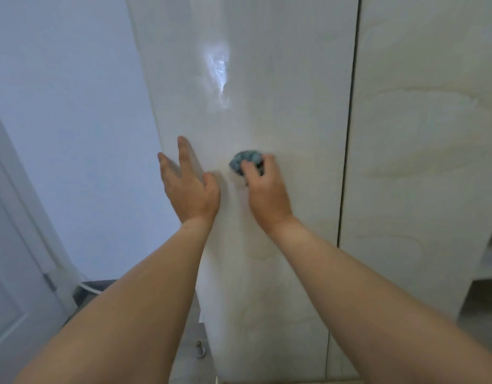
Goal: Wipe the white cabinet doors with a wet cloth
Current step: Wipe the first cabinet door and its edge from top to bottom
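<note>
The white cabinet door fills the middle of the view, glossy, with a bright reflection up high and faint curved wipe streaks across it. A second door sits just to its right, with a thin dark gap running between the two, and that one has pretty obvious arc-shaped streaks too.

The right hand has a bunched-up blue-grey cloth in its curled fingers and is holding it against the left door, about mid-height in the view. Most of the cloth is balled up under the fingertips, so only the top bit pokes out.

The left hand is beside it, near the door's left edge, fingers straight and spread and holding nothing. It looks like the palm is flat on the door, but I honestly can't tell for sure.

Left of the cabinet there's a plain bluish wall, and a paneled room door at the far left. Down near the floor there's a little metal doorstop.
</note>
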The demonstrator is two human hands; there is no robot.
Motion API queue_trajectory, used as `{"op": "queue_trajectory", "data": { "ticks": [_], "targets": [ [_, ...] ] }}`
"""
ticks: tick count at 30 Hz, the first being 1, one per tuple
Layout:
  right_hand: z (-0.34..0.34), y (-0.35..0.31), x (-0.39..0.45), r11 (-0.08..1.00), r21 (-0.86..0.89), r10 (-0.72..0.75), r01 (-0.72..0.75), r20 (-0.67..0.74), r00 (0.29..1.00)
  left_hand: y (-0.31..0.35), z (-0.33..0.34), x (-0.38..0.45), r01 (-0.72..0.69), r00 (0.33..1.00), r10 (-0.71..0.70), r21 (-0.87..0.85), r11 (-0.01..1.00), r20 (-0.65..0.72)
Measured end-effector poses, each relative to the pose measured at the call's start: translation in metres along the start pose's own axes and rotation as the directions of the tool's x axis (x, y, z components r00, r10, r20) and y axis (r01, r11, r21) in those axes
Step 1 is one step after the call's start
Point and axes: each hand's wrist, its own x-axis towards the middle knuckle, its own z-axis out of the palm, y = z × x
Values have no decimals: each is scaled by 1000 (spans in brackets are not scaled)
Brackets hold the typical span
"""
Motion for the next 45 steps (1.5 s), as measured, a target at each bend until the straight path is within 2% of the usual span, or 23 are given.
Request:
{"op": "queue_trajectory", "data": {
  "ticks": [2, 3, 5, 9, 11, 13, 16, 19, 21, 23, 25, 26, 31, 35, 36, 38, 40, 41, 42, 43, 44, 45],
  "targets": [
    [27, -6, -14, 999, -39, -24, 31, 159, 987, -12, -14, 2, -33, 999, 34, -45, 998, 30],
    [32, -8, -18, 993, -82, -67, 83, 185, 981, -19, -20, 2, -34, 998, 37, -64, 997, 43],
    [42, -21, -13, 980, -118, -128, 157, 224, 966, -35, -31, 7, 48, 997, -44, -64, 997, 67],
    [75, -71, 25, 977, -22, -206, 214, 192, 960, -48, -39, 4, 130, 980, -126, -14, 991, 157],
    [86, -83, 34, 961, -88, -240, 263, 216, 947, -49, -41, 3, 138, 980, -129, -47, 989, 152],
    [88, -67, 25, 924, -179, -278, 338, 290, 916, -54, -43, 0, 151, 979, -141, -55, 987, 145],
    [85, -32, -15, 942, -162, -207, 294, 411, 888, -59, -43, -8, 215, 964, -206, -39, 976, 166],
    [83, -24, -20, 914, -231, -173, 333, 520, 836, -61, -36, -12, 292, 941, -272, -74, 954, 200],
    [79, -28, -6, 946, -174, -174, 273, 438, 882, -58, -31, -15, 314, 938, -290, -110, 943, 190],
    [84, -29, 1, 983, -2, -176, 182, 243, 954, -55, -23, -18, 298, 948, -279, -121, 947, 152],
    [96, -27, 1, 981, 112, -171, 161, 91, 981, -56, -17, -20, 262, 963, -251, -131, 956, 93],
    [100, -24, 0, 978, 126, -175, 167, 58, 983, -57, -15, -20, 245, 969, -239, -141, 959, 59],
    [99, -20, -2, 967, 70, -250, 245, 70, 966, -67, -3, -17, 231, 970, -240, -161, 960, -35],
    [67, 4, -7, 892, -158, -387, 423, 216, 896, -67, 14, -33, 205, 969, -226, -183, 962, -103],
    [53, 15, -5, 872, -172, -432, 457, 167, 886, -68, 17, -34, 194, 970, -216, -179, 965, -114],
    [16, 45, 2, 870, -213, -470, 445, -87, 878, -67, 24, -39, 188, 969, -212, -179, 966, -129],
    [-21, 74, 13, 863, -357, -475, 357, -335, 814, -64, 33, -41, 202, 959, -238, -215, 956, -156],
    [-31, 83, 17, 884, -374, -431, 281, -419, 799, -62, 36, -39, 214, 951, -255, -224, 951, -174],
    [-33, 86, 17, 872, -422, -436, 249, -436, 788, -60, 38, -38, 222, 947, -264, -222, 950, -185],
    [-26, 87, 11, 808, -518, -508, 280, -373, 776, -57, 40, -39, 226, 945, -268, -216, 950, -188],
    [-15, 85, 1, 700, -590, -604, 402, -189, 774, -58, 41, -39, 230, 945, -268, -200, 952, -189],
    [-5, 86, -9, 534, -620, -698, 575, 61, 714, -60, 41, -38, 232, 945, -267, -187, 955, -189]
  ]
}}
